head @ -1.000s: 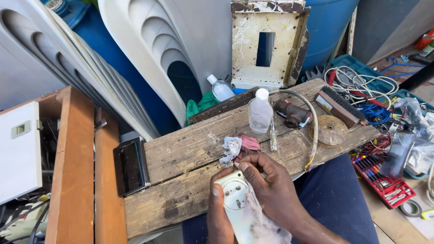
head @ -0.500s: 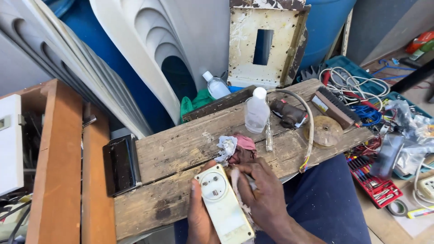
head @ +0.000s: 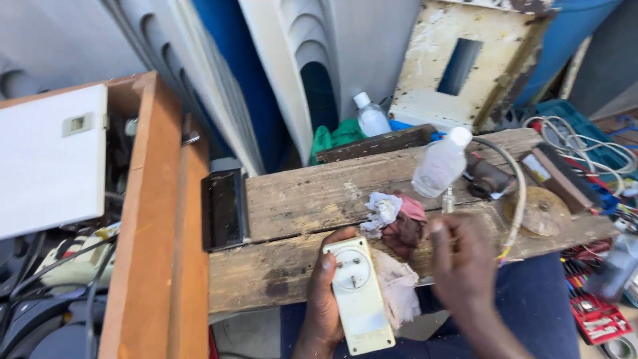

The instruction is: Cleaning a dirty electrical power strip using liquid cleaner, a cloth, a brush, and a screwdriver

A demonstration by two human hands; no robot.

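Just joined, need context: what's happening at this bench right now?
A person sits at a rough wooden plank bench, seen from their head camera. Their left hand grips a cream socket adapter, socket face up, with a pale cloth lying under it. Their right hand hovers beside it and seems to hold something thin; I cannot tell what. Crumpled rags and a clear plastic bottle sit just beyond on the planks, with a cable curving past.
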